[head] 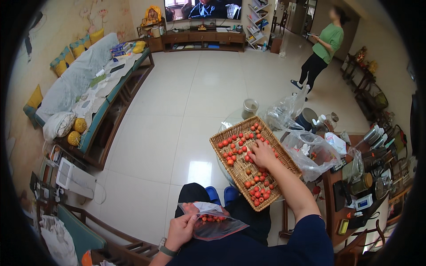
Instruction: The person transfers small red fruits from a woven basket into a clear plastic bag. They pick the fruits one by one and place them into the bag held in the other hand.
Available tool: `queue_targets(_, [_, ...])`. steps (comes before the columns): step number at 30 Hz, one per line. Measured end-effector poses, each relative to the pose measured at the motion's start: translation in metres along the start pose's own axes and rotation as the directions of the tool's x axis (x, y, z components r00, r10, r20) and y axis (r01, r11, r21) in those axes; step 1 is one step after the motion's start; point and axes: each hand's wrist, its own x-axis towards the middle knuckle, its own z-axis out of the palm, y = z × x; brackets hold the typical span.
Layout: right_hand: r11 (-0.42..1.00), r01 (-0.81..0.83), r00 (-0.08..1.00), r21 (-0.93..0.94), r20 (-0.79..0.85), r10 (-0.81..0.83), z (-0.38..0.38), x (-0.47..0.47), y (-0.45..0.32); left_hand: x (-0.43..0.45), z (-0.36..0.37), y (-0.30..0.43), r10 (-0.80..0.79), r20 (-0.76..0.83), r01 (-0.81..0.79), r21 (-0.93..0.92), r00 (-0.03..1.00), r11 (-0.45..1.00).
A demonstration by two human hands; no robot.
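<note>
My left hand grips the edge of a clear plastic zip bag with a red seal line. Several small red fruits show in the bag, which lies over my lap with its mouth spread. My right hand reaches down into a rectangular wicker basket, its fingers bent among small round red fruits that look like hawthorns or crab apples. Whether the fingers hold one is hidden. More fruits cluster at the basket's near end. The basket rests at a tilt in view on a round glass table.
A glass jar and crumpled clear plastic bags sit beyond and right of the basket. A wooden table crowded with jars stands to the right. A person in a green top stands farther off. A long sofa lines the left wall.
</note>
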Motion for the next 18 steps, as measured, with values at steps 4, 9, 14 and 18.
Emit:
queue_targets(4, [0.999,-0.037,0.993,-0.039,0.113,0.041,0.004,-0.013,0.009,0.000,0.000,0.006,0.067,-0.037,-0.066,0.013,0.997,0.998])
queue_targets(9, [0.983,-0.126,0.991,0.136,-0.033,0.131,-0.026,0.028,0.017,-0.004,-0.003,0.011,-0.015,-0.038,0.016,0.033,0.999,0.999])
queue_targets(14, [0.990,-0.057,0.962,0.128,-0.258,0.089,0.033,0.086,0.065,-0.004,0.003,0.005,0.021,-0.051,-0.020,0.018,0.998,1.000])
queue_targets(18, [0.981,-0.160,0.982,0.111,-0.083,0.169,0.020,0.085,0.030,-0.009,0.006,0.003,0.028,-0.088,-0.030,-0.018,0.996,0.999])
